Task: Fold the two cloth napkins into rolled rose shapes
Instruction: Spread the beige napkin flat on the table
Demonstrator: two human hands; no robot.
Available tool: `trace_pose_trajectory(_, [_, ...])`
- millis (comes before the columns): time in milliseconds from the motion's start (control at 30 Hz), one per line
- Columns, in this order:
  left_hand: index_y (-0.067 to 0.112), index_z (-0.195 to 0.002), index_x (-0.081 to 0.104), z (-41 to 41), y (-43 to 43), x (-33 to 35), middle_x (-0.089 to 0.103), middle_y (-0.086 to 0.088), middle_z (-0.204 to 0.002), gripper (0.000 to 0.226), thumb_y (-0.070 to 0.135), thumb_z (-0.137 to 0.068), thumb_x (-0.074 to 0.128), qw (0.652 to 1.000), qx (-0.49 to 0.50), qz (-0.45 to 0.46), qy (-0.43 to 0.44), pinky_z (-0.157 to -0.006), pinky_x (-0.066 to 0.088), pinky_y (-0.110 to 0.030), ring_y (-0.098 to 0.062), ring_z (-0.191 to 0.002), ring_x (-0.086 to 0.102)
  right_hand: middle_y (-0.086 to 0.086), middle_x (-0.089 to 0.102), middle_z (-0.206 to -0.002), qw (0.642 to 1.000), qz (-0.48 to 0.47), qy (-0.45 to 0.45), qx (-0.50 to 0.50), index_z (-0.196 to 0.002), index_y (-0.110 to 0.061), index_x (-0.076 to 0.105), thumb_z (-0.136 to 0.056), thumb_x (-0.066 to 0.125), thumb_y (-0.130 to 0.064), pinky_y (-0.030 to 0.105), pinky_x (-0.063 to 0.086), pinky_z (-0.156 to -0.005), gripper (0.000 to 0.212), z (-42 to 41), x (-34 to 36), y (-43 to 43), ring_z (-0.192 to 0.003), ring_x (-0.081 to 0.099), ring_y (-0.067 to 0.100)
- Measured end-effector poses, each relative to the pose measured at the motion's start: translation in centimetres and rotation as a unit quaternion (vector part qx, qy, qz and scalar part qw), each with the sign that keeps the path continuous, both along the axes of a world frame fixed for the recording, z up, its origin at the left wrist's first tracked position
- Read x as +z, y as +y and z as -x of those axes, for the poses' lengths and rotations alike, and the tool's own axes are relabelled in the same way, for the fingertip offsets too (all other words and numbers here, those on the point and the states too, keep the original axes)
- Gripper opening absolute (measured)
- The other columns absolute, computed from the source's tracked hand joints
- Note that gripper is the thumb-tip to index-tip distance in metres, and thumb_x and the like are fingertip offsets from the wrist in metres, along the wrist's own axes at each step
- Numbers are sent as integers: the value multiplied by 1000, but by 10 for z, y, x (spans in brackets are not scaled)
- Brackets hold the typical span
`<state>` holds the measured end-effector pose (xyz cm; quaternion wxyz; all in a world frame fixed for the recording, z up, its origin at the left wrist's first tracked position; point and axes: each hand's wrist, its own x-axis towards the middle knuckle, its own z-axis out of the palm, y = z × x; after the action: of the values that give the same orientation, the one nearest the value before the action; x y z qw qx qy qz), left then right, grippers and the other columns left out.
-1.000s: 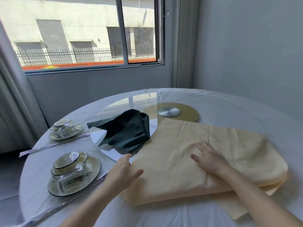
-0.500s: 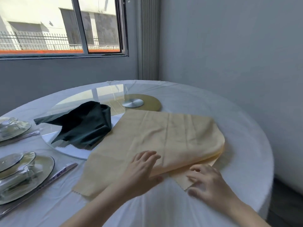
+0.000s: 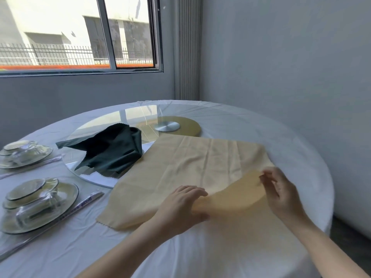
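A pale yellow cloth napkin (image 3: 192,167) lies spread on the white round table (image 3: 251,121), its far corner reaching over the glass turntable. Its near right part is lifted in a blurred curved flap. My left hand (image 3: 180,207) grips that flap at its near left end, thumb under and fingers over. At the flap's right end my right hand (image 3: 281,193) pinches the edge, raised a little above the table. A dark green napkin (image 3: 112,151) sits crumpled on the turntable, left of the yellow one, touched by neither hand.
A glass turntable (image 3: 96,129) with a gold disc and a metal hub (image 3: 167,126) fills the table's middle. Two place settings of plate, bowls and glass (image 3: 38,205) (image 3: 22,151) with wrapped chopsticks (image 3: 80,205) stand at left. A grey wall is close on the right.
The view swung right. Both hands left the flat cloth and came to its near right part, took hold of the edge and lifted it into a curved flap.
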<state>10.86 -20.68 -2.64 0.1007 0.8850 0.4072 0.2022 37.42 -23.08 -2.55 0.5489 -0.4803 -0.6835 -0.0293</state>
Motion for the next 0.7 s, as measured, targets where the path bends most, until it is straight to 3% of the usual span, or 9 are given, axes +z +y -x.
trace_pose_trajectory(133, [31, -125, 56, 8, -11, -7, 51, 16, -132, 46, 47, -82, 64, 1000, 15, -2, -16, -97, 37, -19, -3, -123, 42, -31, 60, -83, 996, -19, 78, -35, -94, -24, 46, -90, 37, -50, 3, 38, -63, 28, -9, 21, -3, -73, 55, -10])
trace_pose_trajectory(267, [28, -111, 66, 14, -20, -15, 59, 16, -122, 31, 43, -84, 62, 999, 0, 33, -30, -89, 44, -24, -4, -111, 52, -19, 63, -72, 989, -1, 122, -82, -95, -16, 46, -94, 36, -32, 2, 36, -64, 19, -15, 34, -1, -74, 54, -13])
trace_pose_trajectory(367, [26, -88, 69, 16, -27, -19, 67, 9, -89, 14, 35, -86, 60, 994, 56, 71, -62, -75, 46, -27, -13, -86, 61, -10, 61, -74, 987, 11, 124, -101, -95, -18, 47, -93, 37, -35, 2, 37, -63, 20, -18, 38, -1, -74, 56, -11])
trace_pose_trajectory(433, [25, -78, 65, 17, -30, -18, 59, 6, -68, 13, 33, -86, 60, 989, 86, 97, -68, -66, 43, -28, -18, -73, 58, -9, 61, -74, 986, 18, 127, -110, -95, -21, 47, -91, 37, -38, 3, 38, -62, 20, -21, 38, -2, -71, 60, 1])
trace_pose_trajectory(500, [25, -68, 60, 20, -35, -15, 51, 6, -54, 17, 27, -85, 62, 983, 86, 135, -88, -59, 36, -26, -10, -57, 51, -6, 59, -72, 985, 24, 122, -123, -95, -21, 48, -90, 37, -38, 4, 38, -60, 21, -23, 37, -6, -67, 58, 12])
trace_pose_trajectory(567, [28, -67, 57, 23, -43, -12, 59, 2, -58, 19, 26, -85, 61, 975, 75, 181, -105, -58, 39, -28, -4, -50, 47, 0, 58, -72, 985, 26, 110, -133, -98, -15, 51, -89, 37, -41, 3, 38, -56, 31, -23, 38, -12, -63, 57, 15])
trace_pose_trajectory(633, [35, -76, 54, 25, -52, -11, 69, 3, -71, 12, 29, -85, 59, 967, 70, 215, -115, -61, 45, -30, -13, -58, 60, 4, 57, -73, 985, 21, 98, -140, -101, -11, 53, -84, 35, -48, 5, 38, -53, 45, -23, 40, -20, -59, 57, 19])
trace_pose_trajectory(700, [44, -90, 48, 27, -62, -10, 70, 8, -74, 22, 25, -88, 59, 962, 66, 230, -129, -58, 42, -21, -8, -59, 62, 3, 56, -69, 985, 15, 89, -145, -100, -11, 54, -81, 34, -52, 10, 37, -53, 49, -22, 44, -25, -58, 56, 28])
